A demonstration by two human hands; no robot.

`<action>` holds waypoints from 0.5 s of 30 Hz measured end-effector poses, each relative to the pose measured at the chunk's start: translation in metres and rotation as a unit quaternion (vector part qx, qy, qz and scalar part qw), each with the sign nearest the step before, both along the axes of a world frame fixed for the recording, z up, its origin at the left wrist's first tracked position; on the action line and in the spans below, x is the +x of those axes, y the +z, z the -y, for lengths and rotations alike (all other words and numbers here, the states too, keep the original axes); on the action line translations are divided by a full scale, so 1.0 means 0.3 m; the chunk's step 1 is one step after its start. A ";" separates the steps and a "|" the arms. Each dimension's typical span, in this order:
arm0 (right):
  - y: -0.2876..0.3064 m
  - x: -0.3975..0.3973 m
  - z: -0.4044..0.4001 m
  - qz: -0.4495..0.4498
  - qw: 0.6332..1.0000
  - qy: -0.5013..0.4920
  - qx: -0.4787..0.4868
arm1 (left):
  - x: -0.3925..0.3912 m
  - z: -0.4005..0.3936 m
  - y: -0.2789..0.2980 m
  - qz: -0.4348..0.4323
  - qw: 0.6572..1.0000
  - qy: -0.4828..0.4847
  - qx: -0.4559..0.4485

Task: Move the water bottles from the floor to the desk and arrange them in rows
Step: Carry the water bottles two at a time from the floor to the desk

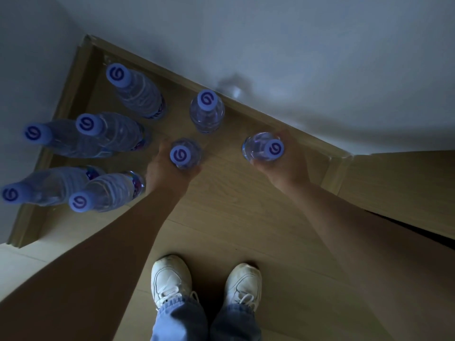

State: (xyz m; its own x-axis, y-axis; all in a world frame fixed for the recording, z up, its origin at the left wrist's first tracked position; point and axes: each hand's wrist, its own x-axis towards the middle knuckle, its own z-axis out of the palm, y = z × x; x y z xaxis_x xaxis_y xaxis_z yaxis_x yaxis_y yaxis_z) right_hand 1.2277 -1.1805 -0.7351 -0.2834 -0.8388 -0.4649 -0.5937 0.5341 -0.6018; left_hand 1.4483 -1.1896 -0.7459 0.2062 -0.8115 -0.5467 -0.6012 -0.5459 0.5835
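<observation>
Several clear water bottles with pale blue caps stand upright on the wooden floor [221, 198] in a corner. My left hand [162, 168] is wrapped around one bottle [183, 155] in the middle. My right hand [285, 163] grips another bottle [263, 147] close to the skirting board. A third bottle [206, 110] stands free between and behind them. Further bottles stand at the left, among them one at the back [138, 92], a pair [110, 131] in the middle and a pair [103, 190] nearest me. The desk is out of view.
Grey walls [295, 45] meet in the corner, edged by a wooden skirting board [283, 121]. A wooden panel or door [398, 188] stands at the right. My feet in white shoes [172, 279] stand on the floor below the hands.
</observation>
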 end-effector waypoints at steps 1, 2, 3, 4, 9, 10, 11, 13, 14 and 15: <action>0.007 0.008 -0.011 -0.005 1.000 0.021 0.010 | 0.007 -0.012 0.006 0.005 1.000 -0.022 -0.011; 0.018 0.015 -0.024 -0.018 0.999 0.046 0.021 | 0.016 -0.028 0.015 0.012 0.999 -0.047 -0.022; 0.032 0.023 -0.038 -0.030 0.997 0.069 0.028 | 0.027 -0.044 0.029 0.017 0.997 -0.067 -0.031; 0.050 0.034 -0.053 -0.040 0.995 0.085 0.035 | 0.040 -0.058 0.051 0.021 0.996 -0.078 -0.034; 0.217 0.131 -0.137 -0.059 0.988 0.129 0.058 | 0.085 -0.127 0.232 0.059 0.992 -0.112 -0.019; 0.266 0.152 -0.154 -0.042 0.988 0.132 0.063 | 0.093 -0.145 0.283 0.055 0.992 -0.113 -0.014; 0.319 0.170 -0.170 -0.024 0.990 0.125 0.064 | 0.103 -0.163 0.333 0.047 0.993 -0.111 -0.009; 0.434 0.201 -0.201 0.010 0.994 0.099 0.053 | 0.129 -0.204 0.437 0.044 0.994 -0.099 0.000; 0.492 0.216 -0.217 0.017 0.994 0.101 0.045 | 0.143 -0.223 0.494 0.048 0.995 -0.092 0.007; 0.550 0.230 -0.233 0.014 0.992 0.115 0.040 | 0.156 -0.241 0.551 0.051 0.995 -0.085 0.015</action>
